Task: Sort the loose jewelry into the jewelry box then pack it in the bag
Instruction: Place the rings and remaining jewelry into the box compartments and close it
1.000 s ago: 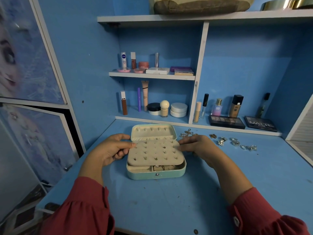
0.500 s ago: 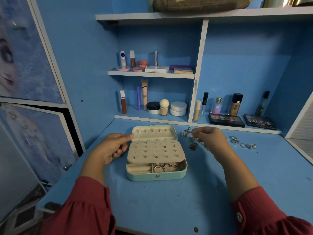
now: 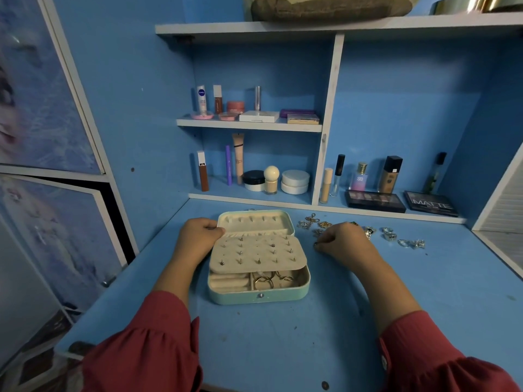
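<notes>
Already open: mint jewelry box (image 3: 256, 296), studded insert (image 3: 257, 253).

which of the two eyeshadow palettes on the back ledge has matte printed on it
The right-hand palette, nearest the right wall, carries the word MATTE in large letters on its closed lid. The palette to its left shows rows of shadow pans instead.

Loose jewelry (image 3: 390, 236) right of jewelry box (image 3: 259, 295)

Your mint jewelry box (image 3: 256, 297) lies open (earring panel studded); loose jewelry (image 3: 392, 236) is scattered just right of it.
</notes>
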Demonstrator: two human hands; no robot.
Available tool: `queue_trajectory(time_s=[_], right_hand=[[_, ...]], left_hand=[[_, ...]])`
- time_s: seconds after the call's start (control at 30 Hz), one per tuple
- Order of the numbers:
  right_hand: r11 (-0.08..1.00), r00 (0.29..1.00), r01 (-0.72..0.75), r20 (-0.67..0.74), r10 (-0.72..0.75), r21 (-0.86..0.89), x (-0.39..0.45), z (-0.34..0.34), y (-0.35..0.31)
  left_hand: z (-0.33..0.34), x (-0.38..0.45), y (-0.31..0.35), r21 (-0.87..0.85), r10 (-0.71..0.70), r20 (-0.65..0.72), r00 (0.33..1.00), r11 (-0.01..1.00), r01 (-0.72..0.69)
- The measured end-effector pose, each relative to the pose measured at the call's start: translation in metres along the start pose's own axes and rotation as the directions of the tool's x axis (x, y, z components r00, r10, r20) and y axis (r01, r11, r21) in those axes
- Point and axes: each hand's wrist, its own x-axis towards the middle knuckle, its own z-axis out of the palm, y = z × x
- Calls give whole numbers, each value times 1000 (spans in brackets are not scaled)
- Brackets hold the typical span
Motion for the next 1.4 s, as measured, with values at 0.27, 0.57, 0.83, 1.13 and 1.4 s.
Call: queue_trajectory(time_s=[0.27, 0.57, 0.83, 1.13, 1.4], right_hand=[[966, 991, -12, -127, 46, 258, -1, 0, 0], [719, 970, 18, -187, 157, 695, -3, -12, -3], [560, 993, 90, -118, 14, 823, -2, -25, -21], [684, 944, 232, 9, -329, 691, 11, -49, -63], [611, 956, 108, 87, -281, 784, 16, -35, -72]], left_hand=[[2, -11, 8, 78, 6, 24, 1000, 997, -8], [9, -21, 16, 114, 27, 112, 993, 993, -40], [12, -17, 37, 54, 165, 97, 982, 984, -171], [22, -11, 109, -354, 343, 435, 833, 915, -192], [28, -9, 101, -371, 322, 289, 901, 906, -204]])
